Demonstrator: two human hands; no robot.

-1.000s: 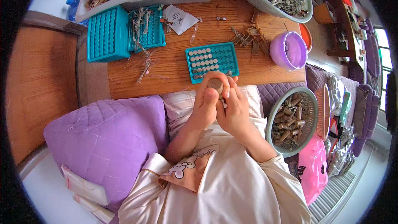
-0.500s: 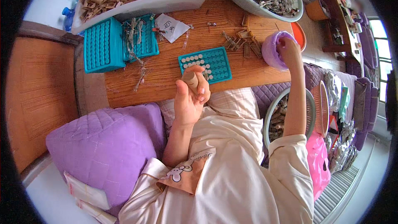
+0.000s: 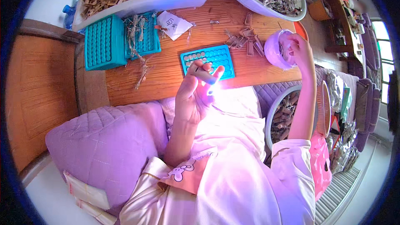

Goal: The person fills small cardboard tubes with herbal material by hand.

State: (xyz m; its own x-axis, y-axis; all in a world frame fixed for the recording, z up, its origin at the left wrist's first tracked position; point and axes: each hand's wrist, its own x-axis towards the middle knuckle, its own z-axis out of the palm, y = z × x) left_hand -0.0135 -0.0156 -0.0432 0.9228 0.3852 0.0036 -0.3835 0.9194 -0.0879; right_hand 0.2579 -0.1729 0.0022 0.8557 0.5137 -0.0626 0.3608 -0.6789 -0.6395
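My left hand (image 3: 192, 96) is closed round a small tan cylinder (image 3: 205, 76), which is tilted with one end toward the lower right. A bright bluish-white light glares at that end beside my fingers and tints my shirt. Under and beyond this hand lies a teal tray (image 3: 225, 60) of round pockets, some filled with small pale discs (image 3: 195, 56). My right hand (image 3: 301, 50) is at the rim of a lilac tub (image 3: 273, 52), fingers bent together at its opening. Whatever they pinch is too small or hidden to make out.
Loose translucent brown pieces (image 3: 250, 37) lie left of the tub. Stacked teal trays (image 3: 104, 43) and a bundle of thin wires (image 3: 136, 33) stand at left. Behind are a white bin (image 3: 166, 5) of brown parts and a pale basin (image 3: 254, 5). A grey basket (image 3: 270, 121) sits by my right arm.
A bright light has come on at the cylinder's end, and the cylinder has turned in my left hand to point lower right. My right hand has risen slightly from inside the tub to its rim.
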